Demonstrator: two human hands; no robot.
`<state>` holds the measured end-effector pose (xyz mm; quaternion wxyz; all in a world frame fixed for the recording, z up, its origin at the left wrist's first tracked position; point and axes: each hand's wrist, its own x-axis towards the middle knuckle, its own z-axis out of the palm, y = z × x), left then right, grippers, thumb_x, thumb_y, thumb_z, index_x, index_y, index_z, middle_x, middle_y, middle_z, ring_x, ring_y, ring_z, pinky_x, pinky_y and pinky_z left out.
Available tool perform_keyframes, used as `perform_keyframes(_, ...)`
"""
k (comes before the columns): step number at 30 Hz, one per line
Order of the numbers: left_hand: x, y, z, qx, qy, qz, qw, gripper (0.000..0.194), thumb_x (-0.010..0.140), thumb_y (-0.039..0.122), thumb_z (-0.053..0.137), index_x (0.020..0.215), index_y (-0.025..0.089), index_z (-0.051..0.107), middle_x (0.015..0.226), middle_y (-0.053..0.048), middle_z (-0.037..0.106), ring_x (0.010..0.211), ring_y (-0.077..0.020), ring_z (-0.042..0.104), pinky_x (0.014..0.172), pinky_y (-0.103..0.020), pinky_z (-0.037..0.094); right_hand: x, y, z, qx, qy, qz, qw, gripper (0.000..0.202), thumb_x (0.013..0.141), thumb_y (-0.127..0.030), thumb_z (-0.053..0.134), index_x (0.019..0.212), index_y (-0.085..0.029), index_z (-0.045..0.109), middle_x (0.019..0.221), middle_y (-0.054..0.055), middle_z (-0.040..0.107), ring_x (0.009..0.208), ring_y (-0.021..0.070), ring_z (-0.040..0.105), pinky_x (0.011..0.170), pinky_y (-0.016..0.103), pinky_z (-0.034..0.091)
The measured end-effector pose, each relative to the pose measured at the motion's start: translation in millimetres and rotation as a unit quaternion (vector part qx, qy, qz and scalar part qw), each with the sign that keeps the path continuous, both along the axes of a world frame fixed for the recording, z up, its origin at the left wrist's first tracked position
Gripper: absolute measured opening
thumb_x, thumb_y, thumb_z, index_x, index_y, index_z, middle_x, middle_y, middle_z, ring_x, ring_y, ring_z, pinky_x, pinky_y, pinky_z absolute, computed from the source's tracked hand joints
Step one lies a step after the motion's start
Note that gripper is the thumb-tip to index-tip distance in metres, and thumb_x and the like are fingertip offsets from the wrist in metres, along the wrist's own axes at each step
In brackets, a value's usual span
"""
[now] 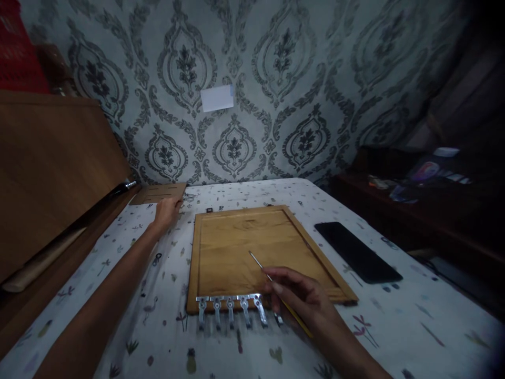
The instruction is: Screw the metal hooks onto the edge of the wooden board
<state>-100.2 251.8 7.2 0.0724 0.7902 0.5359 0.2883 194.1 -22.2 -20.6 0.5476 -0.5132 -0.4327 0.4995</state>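
Note:
A framed wooden board (252,247) lies flat on the patterned white cloth. Along its near edge sits a metal strip with several silver hooks (231,310), which hang over the edge. My right hand (302,300) holds a thin screwdriver (292,314) with a yellow handle, its tip pointing up and left over the board. Part of the hook strip's right end is hidden behind that hand. My left hand (169,210) is at the far left, beside a flat piece of brown cardboard (158,192), its fingers bunched; what they hold, if anything, is too small to tell.
A black phone (359,252) lies right of the board. Wooden furniture (59,168) stands along the left side. Behind is a patterned wall with a white card (217,98). A dark side table at right bears a clear bottle (428,171).

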Motion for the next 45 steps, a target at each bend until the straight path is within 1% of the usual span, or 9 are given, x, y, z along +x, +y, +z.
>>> perform_keyframes(3,16.5,-21.0,12.5,-0.045,-0.034,-0.077,0.995,0.033,0.096,0.036,0.061,0.121,0.015,0.061,0.12,-0.009,0.063,0.102,-0.0216,0.065,0.087,-0.042,0.057,-0.8,0.5,0.0,0.023,0.02,-0.035,0.999,0.059,0.069,-0.053,0.081,0.118,-0.023,0.068,0.067,-0.005,0.053,0.043,0.0054,0.042,0.038,0.02,0.031)
perform_keyframes(8,61.9,-81.1,28.6,-0.194,-0.096,-0.247,0.945,0.023,0.094,0.036,0.06,0.098,0.013,0.059,0.093,-0.005,0.066,0.087,-0.0173,0.066,0.065,-0.027,0.058,2.6,-11.7,12.0,0.051,-0.004,-0.103,0.993,0.038,0.079,-0.048,0.072,0.102,-0.018,0.07,0.054,-0.011,0.031,0.038,0.0045,0.025,0.036,0.021,0.021)
perform_keyframes(11,92.0,-123.6,39.4,-0.286,-0.105,-0.354,0.884,0.025,0.087,0.038,0.066,0.086,0.016,0.054,0.086,-0.004,0.067,0.086,-0.0181,0.068,0.058,-0.021,0.056,8.1,-22.5,19.2,0.066,-0.038,-0.136,0.988,0.035,0.077,-0.041,0.074,0.105,-0.021,0.072,0.063,-0.007,0.045,0.044,0.0048,0.033,0.04,0.022,0.026)
perform_keyframes(15,128.6,-165.9,50.5,-0.373,-0.078,-0.459,0.802,0.021,0.084,0.033,0.067,0.083,0.016,0.056,0.08,-0.004,0.069,0.073,-0.0146,0.067,0.057,-0.022,0.057,16.3,-40.6,24.4,0.128,-0.172,-0.106,0.971,0.038,0.082,-0.033,0.07,0.119,-0.022,0.071,0.081,-0.001,0.062,0.052,0.0064,0.044,0.049,0.023,0.037)
perform_keyframes(18,150.8,-176.9,54.3,-0.406,-0.074,-0.495,0.764,0.018,0.084,0.03,0.065,0.082,0.016,0.053,0.076,-0.003,0.068,0.064,-0.012,0.065,0.055,-0.022,0.056,22.8,-53.9,22.7,0.133,-0.219,-0.114,0.96,0.027,0.084,-0.035,0.069,0.107,-0.021,0.076,0.082,0.002,0.067,0.057,0.0096,0.049,0.056,0.025,0.042)
perform_keyframes(22,169.8,-178.6,51.3,-0.43,-0.092,-0.505,0.742,0.018,0.084,0.029,0.063,0.082,0.018,0.05,0.075,-0.001,0.065,0.062,-0.0109,0.064,0.051,-0.02,0.054,27.8,-68.0,17.6,0.11,-0.211,-0.134,0.962,0.023,0.084,-0.038,0.068,0.094,-0.02,0.078,0.078,0.004,0.071,0.066,0.0155,0.059,0.062,0.029,0.047)
perform_keyframes(31,176.3,-193.7,15.4,-0.438,-0.096,-0.478,0.756,0.02,0.081,0.033,0.064,0.08,0.016,0.054,0.068,0.001,0.06,0.056,-0.009,0.054,0.05,-0.019,0.044,12.7,-87.9,-2.9,0.04,-0.194,-0.093,0.976,0.023,0.085,-0.04,0.066,0.076,-0.019,0.07,0.065,0.001,0.064,0.058,0.0122,0.054,0.055,0.024,0.043)
perform_keyframes(37,160.4,-193.2,10.9,-0.377,-0.117,-0.423,0.815,0.019,0.087,0.036,0.058,0.086,0.017,0.056,0.077,0.0,0.061,0.066,-0.0105,0.056,0.06,-0.02,0.044,9.9,-83.9,-6.4,-0.074,-0.024,-0.079,0.994,0.036,0.075,-0.053,0.073,0.075,-0.018,0.064,0.065,-0.002,0.06,0.042,0.0063,0.047,0.043,0.022,0.036)
perform_keyframes(45,127.2,-188.0,-7.6,-0.282,-0.086,-0.361,0.885,0.021,0.091,0.037,0.052,0.087,0.018,0.06,0.074,0.001,0.059,0.067,-0.0132,0.055,0.06,-0.022,0.042,16.9,-70.4,-4.2,-0.132,0.03,-0.079,0.988,0.036,0.071,-0.051,0.076,0.071,-0.018,0.061,0.055,-0.003,0.06,0.038,0.0044,0.043,0.037,0.018,0.023)
